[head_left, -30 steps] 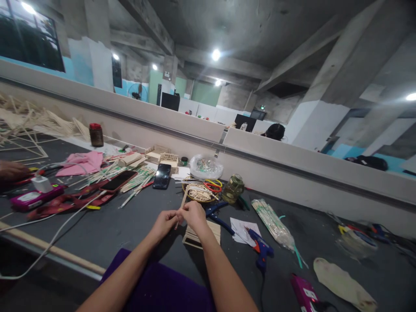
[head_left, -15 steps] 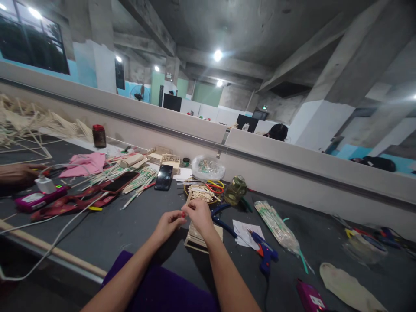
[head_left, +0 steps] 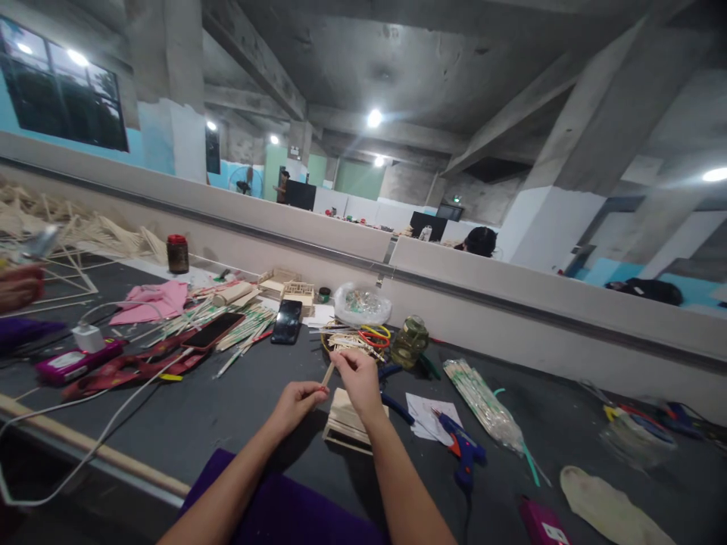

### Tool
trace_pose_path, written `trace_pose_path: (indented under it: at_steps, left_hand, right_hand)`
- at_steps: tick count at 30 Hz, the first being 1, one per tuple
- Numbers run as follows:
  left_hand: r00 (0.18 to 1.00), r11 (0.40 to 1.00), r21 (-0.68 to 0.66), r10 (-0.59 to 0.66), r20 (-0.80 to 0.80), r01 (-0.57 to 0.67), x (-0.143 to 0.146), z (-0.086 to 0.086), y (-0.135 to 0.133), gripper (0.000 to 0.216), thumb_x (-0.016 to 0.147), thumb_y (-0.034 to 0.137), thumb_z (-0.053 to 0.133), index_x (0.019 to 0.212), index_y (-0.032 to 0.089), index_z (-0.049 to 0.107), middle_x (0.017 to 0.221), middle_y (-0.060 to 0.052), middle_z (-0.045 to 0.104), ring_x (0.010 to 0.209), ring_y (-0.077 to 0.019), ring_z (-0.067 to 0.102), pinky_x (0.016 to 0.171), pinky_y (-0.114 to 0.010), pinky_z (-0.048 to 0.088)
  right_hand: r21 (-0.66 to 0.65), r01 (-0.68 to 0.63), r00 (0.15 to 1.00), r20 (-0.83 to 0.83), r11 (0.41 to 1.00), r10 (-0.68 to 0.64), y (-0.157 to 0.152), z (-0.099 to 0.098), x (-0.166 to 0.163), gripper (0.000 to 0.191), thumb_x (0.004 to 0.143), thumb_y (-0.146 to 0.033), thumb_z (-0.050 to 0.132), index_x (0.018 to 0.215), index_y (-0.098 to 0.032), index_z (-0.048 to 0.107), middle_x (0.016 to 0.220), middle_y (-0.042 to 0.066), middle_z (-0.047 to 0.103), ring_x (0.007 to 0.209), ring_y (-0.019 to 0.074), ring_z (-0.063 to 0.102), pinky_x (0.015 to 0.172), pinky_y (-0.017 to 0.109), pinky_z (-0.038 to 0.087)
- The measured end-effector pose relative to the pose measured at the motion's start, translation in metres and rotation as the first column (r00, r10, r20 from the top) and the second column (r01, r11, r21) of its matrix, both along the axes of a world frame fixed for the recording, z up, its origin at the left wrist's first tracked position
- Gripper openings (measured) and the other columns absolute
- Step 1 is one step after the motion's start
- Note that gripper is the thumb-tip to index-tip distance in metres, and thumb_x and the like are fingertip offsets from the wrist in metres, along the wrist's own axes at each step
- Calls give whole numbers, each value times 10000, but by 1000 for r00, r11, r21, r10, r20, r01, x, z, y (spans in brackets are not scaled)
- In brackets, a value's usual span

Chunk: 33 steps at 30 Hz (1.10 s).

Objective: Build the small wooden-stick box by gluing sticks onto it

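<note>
Pinching a thin wooden strip (head_left: 329, 373) low with our left hand (head_left: 300, 401) and high with our right hand (head_left: 359, 378), we hold it over the table (head_left: 227, 412), near a slatted wooden piece (head_left: 342, 412).

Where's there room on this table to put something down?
There's bare dark table between the red strap and the left hand. Another patch lies between the bagged sticks and the pale oval piece. It's crowded around the black phone, short sticks and glass jar.
</note>
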<state>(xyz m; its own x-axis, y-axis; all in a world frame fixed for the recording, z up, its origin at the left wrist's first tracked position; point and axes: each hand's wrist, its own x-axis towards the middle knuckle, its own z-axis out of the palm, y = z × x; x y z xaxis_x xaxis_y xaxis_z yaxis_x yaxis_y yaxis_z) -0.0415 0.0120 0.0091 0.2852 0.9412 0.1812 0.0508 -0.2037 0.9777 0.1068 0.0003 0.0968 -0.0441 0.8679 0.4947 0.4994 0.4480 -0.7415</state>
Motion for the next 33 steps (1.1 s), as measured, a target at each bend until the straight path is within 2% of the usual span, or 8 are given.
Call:
trace_pose_path:
  at_steps: [4,9,17,21,24,27,31,33]
  left_hand:
    - [998,997,75,-22,61,18,1,5,-3,358,742,464,638,793,115,703,613,3,560,544,-102,414,530,-206,326]
    - [1000,993,116,-13,20,11,-1,0,0,373,774,475,607,773,115,705,618,-6,591,567,-121,470,565,-217,370]
    - [998,974,225,40,-57,-26,-3,-5,0,322,819,437,568,823,151,718,824,-50,712,813,-200,617,763,-255,442]
    - [981,953,270,168,-100,-136,-5,-4,-1,321,827,447,552,803,170,712,734,-44,687,709,-179,600,689,-247,438]
    - [951,930,228,306,-52,-287,-9,-2,1,365,824,492,533,778,168,696,613,-21,610,577,-154,536,583,-238,416]
    - [869,851,202,495,-2,-485,-17,1,5,402,775,549,562,765,172,703,661,-33,616,615,-170,549,573,-246,422]
    - [712,696,269,701,-51,-666,-32,0,14,405,697,573,610,744,190,735,755,-53,640,722,-206,581,630,-279,443]
    - [742,726,261,668,-51,-636,-36,2,21,387,702,538,607,784,183,737,744,-50,662,715,-206,592,655,-291,448]
  right_hand:
    - [33,-9,999,-35,999,11,-1,-5,-3,208,802,-261,577,644,-190,692,672,-2,656,640,141,568,620,219,400]
    - [42,23,999,-50,999,-21,-8,-8,-8,189,787,-224,583,636,-197,695,694,3,651,670,140,570,648,220,407]
    - [218,142,975,-201,966,-98,-30,25,5,291,826,-281,586,554,-176,585,649,0,579,637,134,530,643,238,410]
    - [232,271,911,-375,934,-171,-40,56,30,264,814,-353,625,641,-154,626,623,-22,544,579,108,482,557,221,381]
    - [249,472,714,-671,846,-201,-47,90,63,270,748,-395,700,723,-131,649,583,-41,526,510,85,456,478,203,357]
    - [243,540,592,-791,805,-158,-56,119,95,279,653,-360,792,708,-122,656,601,-33,545,482,75,462,439,194,367]
    - [263,586,583,-793,766,-174,-66,126,116,253,658,-334,800,708,-123,670,587,-23,560,462,76,463,406,190,352]
    - [266,582,616,-761,768,-203,-66,118,118,257,674,-347,789,735,-120,686,587,-19,565,459,78,461,405,195,353]
